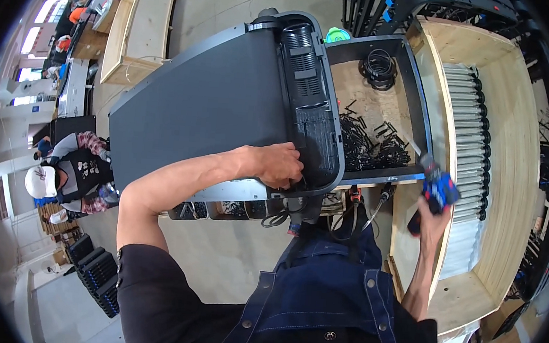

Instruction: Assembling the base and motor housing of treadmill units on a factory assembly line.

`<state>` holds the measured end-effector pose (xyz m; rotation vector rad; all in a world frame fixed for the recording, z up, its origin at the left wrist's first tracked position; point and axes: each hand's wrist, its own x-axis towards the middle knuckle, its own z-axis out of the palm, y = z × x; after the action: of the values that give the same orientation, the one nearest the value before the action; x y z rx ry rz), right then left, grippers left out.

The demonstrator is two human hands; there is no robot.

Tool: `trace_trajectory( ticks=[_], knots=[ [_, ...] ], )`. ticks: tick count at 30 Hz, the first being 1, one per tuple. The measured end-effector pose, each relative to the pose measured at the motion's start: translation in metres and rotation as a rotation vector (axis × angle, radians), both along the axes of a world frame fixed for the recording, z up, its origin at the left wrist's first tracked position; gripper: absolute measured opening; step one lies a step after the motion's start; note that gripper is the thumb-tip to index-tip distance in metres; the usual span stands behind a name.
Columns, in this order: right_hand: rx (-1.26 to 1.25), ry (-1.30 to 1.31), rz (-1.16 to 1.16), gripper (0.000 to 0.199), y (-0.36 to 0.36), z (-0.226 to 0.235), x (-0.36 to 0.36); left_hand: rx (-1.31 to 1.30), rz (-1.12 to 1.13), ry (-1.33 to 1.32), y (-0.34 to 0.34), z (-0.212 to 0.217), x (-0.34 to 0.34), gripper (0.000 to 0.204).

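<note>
A treadmill base point(205, 105) with a dark belt lies in front of me. At its right end is an open black motor compartment point(316, 133). My left hand point(278, 165) reaches across to the near corner of that compartment. Its fingers are curled down, and whatever they pinch is hidden beneath them. Off to the right, my right hand point(435, 219) grips a blue and black cordless screwdriver point(439, 189). The tool's long bit points up and left, over the right side of a tray point(425, 112) of loose black screws point(367, 140).
A black cable coil point(379, 70) lies in the tray. Farther right, a wooden crate point(516, 126) holds a row of metal rollers point(468, 132). Small parts bins point(229, 210) sit under the base's near edge. Another person point(77, 175) works at the far left, near another wooden crate point(145, 29).
</note>
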<state>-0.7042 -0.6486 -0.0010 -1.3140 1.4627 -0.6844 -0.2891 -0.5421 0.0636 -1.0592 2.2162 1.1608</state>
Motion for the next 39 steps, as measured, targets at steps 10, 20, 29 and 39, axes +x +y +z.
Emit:
trace_trajectory(
  ticks=[10,20,29,39],
  knots=[
    [0.631,-0.326,0.277,0.056,0.07,0.001,0.0,0.034,-0.072,-0.055,-0.016,-0.001,-0.011,0.021],
    [0.532,-0.248,0.352,0.051,0.069,-0.012,-0.004,0.002,-0.083,-0.058,-0.013,0.002,-0.011,0.02],
    [0.511,-0.037,0.48,0.045,0.025,0.038,0.018,-0.082,-0.103,-0.049,-0.006,-0.005,-0.009,0.024],
    [0.556,-0.095,0.54,0.051,0.005,0.034,0.027,0.04,-0.03,0.001,-0.011,-0.006,-0.006,0.032]
  ],
)
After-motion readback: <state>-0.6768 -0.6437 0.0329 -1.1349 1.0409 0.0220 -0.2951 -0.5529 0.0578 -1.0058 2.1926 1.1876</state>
